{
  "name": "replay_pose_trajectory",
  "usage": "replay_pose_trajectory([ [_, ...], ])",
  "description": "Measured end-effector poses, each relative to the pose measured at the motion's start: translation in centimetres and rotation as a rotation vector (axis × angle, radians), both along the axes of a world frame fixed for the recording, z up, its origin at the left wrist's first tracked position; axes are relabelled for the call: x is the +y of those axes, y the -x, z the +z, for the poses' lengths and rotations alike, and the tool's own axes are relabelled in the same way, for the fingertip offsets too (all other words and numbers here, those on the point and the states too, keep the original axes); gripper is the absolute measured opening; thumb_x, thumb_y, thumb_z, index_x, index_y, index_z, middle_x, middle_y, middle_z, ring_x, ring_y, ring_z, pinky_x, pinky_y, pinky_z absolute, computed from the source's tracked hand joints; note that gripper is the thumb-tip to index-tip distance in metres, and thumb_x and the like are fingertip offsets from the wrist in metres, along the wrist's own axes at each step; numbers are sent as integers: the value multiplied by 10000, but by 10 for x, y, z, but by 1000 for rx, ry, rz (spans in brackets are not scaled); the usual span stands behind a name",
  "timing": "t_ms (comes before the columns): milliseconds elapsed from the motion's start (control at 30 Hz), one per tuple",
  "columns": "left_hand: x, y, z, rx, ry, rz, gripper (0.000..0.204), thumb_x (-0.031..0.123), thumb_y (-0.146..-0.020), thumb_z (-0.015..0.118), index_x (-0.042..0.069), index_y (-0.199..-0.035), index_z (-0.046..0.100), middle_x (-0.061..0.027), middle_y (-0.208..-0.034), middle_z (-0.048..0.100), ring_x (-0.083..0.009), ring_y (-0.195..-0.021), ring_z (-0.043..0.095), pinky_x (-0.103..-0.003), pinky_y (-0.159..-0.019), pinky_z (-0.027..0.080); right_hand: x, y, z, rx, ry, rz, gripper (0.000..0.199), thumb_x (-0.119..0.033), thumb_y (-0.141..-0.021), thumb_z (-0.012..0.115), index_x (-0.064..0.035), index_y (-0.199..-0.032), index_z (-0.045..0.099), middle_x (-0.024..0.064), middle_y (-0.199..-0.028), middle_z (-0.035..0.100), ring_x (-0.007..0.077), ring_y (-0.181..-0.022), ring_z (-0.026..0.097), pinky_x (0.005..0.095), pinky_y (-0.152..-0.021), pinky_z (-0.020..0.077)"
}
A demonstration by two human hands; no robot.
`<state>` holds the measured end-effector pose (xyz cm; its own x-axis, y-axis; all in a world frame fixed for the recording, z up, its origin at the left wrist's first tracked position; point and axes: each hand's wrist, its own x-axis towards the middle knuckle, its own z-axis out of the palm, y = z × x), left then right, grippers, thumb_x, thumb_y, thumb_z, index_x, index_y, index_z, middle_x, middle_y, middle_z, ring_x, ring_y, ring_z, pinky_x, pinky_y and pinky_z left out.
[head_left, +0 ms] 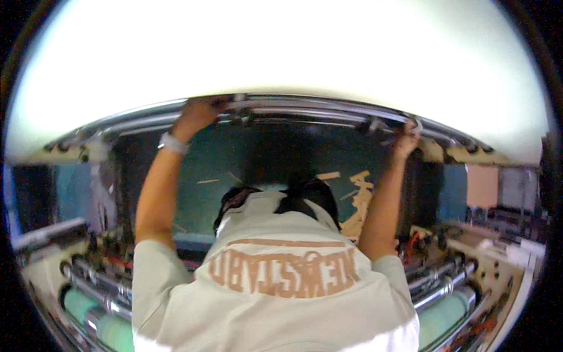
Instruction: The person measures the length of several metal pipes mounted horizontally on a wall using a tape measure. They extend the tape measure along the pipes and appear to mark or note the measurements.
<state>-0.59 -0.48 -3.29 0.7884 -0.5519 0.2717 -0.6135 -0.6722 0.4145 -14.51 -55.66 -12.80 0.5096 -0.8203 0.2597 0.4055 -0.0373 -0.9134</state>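
Observation:
My left hand (198, 112), with a white band on its wrist, is closed over a long shiny metal bar (305, 108) that spans the machine in front of me. My right hand (406, 139) grips the same bar further right, near a small fitting. Just beyond the bar a wide white sheet (281, 47) fills the upper half of the view. Both arms reach forward from my white printed T-shirt (275, 293). Below the bar I see my dark shoes (316, 193) on a green floor.
Steel rollers and a pale green roller (99, 320) lie at lower left, and matching rollers (446, 287) at lower right. Torn brown cardboard scraps (359, 199) lie on the green floor. Machine frames with cables and bolts stand on both sides.

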Motion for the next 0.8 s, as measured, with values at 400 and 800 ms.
replay_pose_trajectory([
  [400,3,-2,7,79,-76,-17,240,195,-752,625,40,-931,583,-129,-862,617,-290,-807,589,-367,-683,462,88,15,22,136,-620,126,380,-430,-776,602,-100,-931,492,0,-663,498,90,-482,404,226,-383,288],
  [800,12,-4,2,238,-30,45,241,223,-746,640,38,-891,593,-128,-849,621,-273,-783,598,-348,-676,465,99,1,32,137,-691,30,370,-468,-807,532,-104,-874,512,-5,-671,517,75,-497,390,199,-395,273],
])
